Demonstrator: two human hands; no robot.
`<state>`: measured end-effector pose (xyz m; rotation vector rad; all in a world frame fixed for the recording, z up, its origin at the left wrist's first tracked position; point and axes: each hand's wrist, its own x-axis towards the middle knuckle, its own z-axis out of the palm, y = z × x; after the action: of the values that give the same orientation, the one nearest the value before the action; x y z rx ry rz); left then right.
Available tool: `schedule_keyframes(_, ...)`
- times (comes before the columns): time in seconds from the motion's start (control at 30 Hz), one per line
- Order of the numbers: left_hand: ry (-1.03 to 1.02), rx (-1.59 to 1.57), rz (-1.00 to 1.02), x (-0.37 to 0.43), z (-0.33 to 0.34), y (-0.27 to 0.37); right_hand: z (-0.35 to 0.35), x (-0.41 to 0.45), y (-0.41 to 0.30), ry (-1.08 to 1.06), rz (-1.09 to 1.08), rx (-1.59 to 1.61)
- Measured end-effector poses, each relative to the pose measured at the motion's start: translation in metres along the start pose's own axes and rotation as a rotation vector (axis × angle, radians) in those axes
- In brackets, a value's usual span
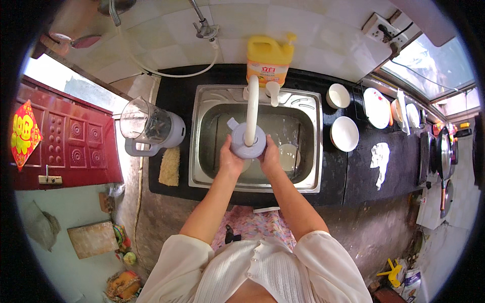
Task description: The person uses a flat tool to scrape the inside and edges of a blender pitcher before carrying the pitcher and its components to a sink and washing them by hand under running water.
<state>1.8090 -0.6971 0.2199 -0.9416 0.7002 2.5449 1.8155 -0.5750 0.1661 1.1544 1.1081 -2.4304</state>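
Observation:
My left hand (230, 159) and my right hand (269, 155) grip a round lilac-grey plastic lid (239, 150) from its two sides. It has a short tab pointing up and left. The curved white spout of the faucet (253, 110) passes above the lid and hides part of its middle. Both hands are over the stainless steel sink (193, 170), which has water in it. A white dish (290, 156) lies under the water, right of my right hand. Another pale dish (246, 165) shows partly between my wrists.
A blender jug (146, 125) with a grey base and a loofah sponge (169, 166) are left of the sink. Behind the faucet stands a yellow detergent jug (269, 57). Two white bowls (344, 133), a white cloth (380, 163) and racked plates (376, 108) occupy the right counter.

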Motion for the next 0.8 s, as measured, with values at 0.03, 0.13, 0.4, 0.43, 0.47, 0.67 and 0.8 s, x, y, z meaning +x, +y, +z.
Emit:
schedule_keyframes(0.03, 0.025, 0.000, 0.027, -0.002, 0.012, -0.004, 0.002, -0.009, -0.003, 0.013, -0.014, 0.011)
schedule_keyframes(0.13, 0.051, 0.036, 0.084, 0.000, 0.025, -0.012, 0.000, -0.022, 0.003, -0.112, -0.305, -0.024)
schedule_keyframes(0.4, -0.023, 0.124, 0.161, 0.012, 0.017, -0.019, 0.015, -0.034, 0.010, -0.085, -0.501, 0.160)
schedule_keyframes(0.43, -0.006, 0.173, 0.166, 0.011, 0.017, -0.019, 0.014, -0.031, 0.010, -0.078, -0.543, 0.157)
schedule_keyframes(0.47, 0.011, 0.222, 0.173, 0.011, 0.018, -0.018, 0.012, -0.029, 0.011, -0.073, -0.546, 0.164)
schedule_keyframes(0.67, -0.139, 1.456, 0.605, 0.005, 0.017, -0.002, 0.011, -0.032, -0.011, -0.152, 0.011, 0.350)
schedule_keyframes(0.8, -0.118, 1.577, 0.663, -0.001, 0.022, -0.004, 0.018, -0.041, -0.017, -0.200, -0.074, 0.169)
